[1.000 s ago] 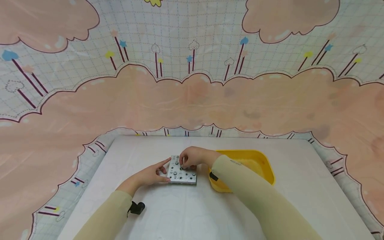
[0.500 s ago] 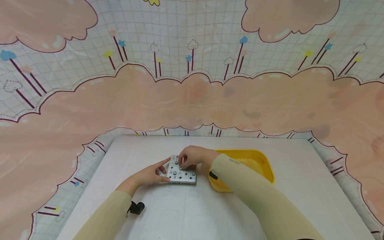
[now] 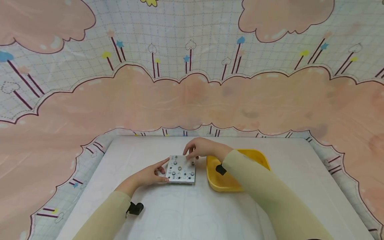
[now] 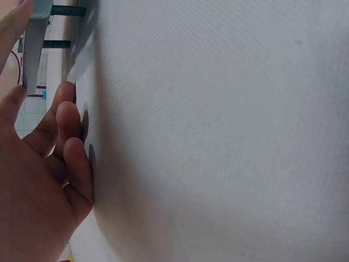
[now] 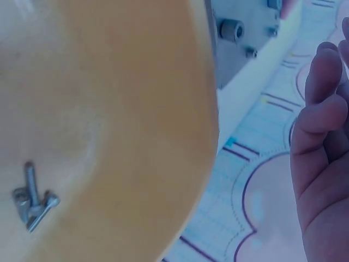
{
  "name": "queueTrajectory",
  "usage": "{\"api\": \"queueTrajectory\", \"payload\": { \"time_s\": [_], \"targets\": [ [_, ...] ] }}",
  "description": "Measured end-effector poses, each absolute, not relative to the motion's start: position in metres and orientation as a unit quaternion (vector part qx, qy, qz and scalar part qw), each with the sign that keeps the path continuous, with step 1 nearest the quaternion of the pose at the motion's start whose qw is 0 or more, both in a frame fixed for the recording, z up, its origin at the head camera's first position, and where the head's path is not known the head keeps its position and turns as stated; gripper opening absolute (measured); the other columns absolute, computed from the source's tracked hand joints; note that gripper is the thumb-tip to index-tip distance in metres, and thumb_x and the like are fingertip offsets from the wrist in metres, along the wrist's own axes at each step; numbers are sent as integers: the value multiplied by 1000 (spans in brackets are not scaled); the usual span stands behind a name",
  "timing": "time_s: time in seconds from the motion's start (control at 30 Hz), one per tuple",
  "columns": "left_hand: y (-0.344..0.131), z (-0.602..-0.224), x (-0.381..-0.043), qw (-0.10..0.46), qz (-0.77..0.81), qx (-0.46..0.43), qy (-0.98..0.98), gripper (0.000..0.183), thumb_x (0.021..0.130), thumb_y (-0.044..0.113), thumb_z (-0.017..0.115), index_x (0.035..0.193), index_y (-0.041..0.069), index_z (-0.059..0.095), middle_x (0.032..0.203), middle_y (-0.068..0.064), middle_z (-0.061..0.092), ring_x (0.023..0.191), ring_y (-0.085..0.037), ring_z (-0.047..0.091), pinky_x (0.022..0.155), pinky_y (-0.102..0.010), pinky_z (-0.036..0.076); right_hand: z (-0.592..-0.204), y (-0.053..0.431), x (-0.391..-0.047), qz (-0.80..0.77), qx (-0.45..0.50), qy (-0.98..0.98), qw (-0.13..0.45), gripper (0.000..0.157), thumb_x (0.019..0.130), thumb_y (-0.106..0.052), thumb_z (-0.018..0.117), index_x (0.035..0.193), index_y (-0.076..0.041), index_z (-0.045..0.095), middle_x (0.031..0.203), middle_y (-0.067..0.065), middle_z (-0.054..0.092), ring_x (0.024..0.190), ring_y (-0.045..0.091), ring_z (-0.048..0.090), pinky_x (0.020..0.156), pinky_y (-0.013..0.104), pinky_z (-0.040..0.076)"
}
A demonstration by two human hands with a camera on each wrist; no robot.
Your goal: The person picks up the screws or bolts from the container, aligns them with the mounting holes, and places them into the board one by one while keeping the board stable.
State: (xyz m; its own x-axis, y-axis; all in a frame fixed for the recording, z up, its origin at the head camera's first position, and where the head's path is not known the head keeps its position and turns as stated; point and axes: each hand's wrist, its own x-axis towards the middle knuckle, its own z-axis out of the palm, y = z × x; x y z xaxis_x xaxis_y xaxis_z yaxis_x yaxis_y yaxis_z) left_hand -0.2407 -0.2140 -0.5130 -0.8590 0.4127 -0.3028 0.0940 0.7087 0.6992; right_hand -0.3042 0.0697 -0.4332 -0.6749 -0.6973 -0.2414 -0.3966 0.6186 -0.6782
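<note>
A grey metal plate (image 3: 186, 169) with several socket-head screws set in it lies on the white table. My left hand (image 3: 150, 175) holds its left side, index finger at the far corner and thumb at the near one. In the left wrist view, threaded screw shanks (image 4: 56, 44) stick out below the plate. My right hand (image 3: 203, 147) is over the plate's far right corner, fingers loosely bent. Nothing shows in its fingers, though the fingertips are partly cut off in the right wrist view. One screw head (image 5: 233, 31) stands up from the plate there.
Right of the plate stands a yellow tray (image 3: 216, 186), partly under my right forearm. Several loose screws (image 5: 34, 199) lie inside it. A patterned curtain (image 3: 180, 106) hangs behind and beside the table.
My right hand has let go of the screw near the plate's middle and moved up and to the right. My left hand has stayed on the plate's left side.
</note>
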Motion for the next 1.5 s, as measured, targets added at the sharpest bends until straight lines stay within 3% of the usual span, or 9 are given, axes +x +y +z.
{"api": "queueTrajectory", "payload": {
  "time_s": [0.2,0.47,0.63,0.73,0.87,1.1,1.5],
  "targets": [
    [-214,-511,-239,222,352,147,897,96,81,38,82,158,25,28,109,-1,55,82,-18,48,75,-36,37,-430,102,-300,-324,-286,869,239,22,90,-23,75,111,-17,76,85,0,67,76,27,65,66,29,48],
    [-213,-510,-238,223,354,149,896,96,81,36,83,158,24,27,109,-1,54,82,-18,47,74,-36,36,-441,155,-294,-348,-263,871,225,19,90,-19,75,107,-13,77,87,9,69,71,21,62,67,31,51],
    [-213,-512,-239,223,350,147,898,97,80,37,83,158,24,27,109,0,54,82,-18,48,74,-36,37,-452,186,-288,-359,-251,870,227,21,90,-17,75,108,-7,76,83,7,69,75,36,62,61,32,48],
    [-213,-512,-239,225,349,144,898,97,80,38,83,158,25,27,109,0,54,83,-18,48,75,-35,37,-457,198,-286,-359,-239,870,240,22,91,-16,73,109,-4,75,86,15,70,77,42,63,61,38,50],
    [-213,-510,-239,226,349,146,898,97,81,38,82,158,24,26,110,-2,54,83,-18,48,75,-35,37,-462,206,-284,-353,-222,873,253,19,92,-16,72,108,-6,75,88,17,70,77,38,64,67,43,52],
    [-212,-508,-238,227,350,144,897,97,81,39,82,158,26,27,110,0,54,84,-18,48,76,-36,37,-473,209,-287,-327,-212,881,267,15,92,-11,71,106,-7,75,85,11,69,71,25,62,66,31,50],
    [-213,-510,-240,227,353,142,897,97,80,40,83,158,25,27,110,-1,54,83,-18,48,75,-36,36,-487,208,-289,-290,-226,890,270,12,92,-10,71,103,-10,73,84,1,62,74,15,54,70,28,46]
  ]
}}
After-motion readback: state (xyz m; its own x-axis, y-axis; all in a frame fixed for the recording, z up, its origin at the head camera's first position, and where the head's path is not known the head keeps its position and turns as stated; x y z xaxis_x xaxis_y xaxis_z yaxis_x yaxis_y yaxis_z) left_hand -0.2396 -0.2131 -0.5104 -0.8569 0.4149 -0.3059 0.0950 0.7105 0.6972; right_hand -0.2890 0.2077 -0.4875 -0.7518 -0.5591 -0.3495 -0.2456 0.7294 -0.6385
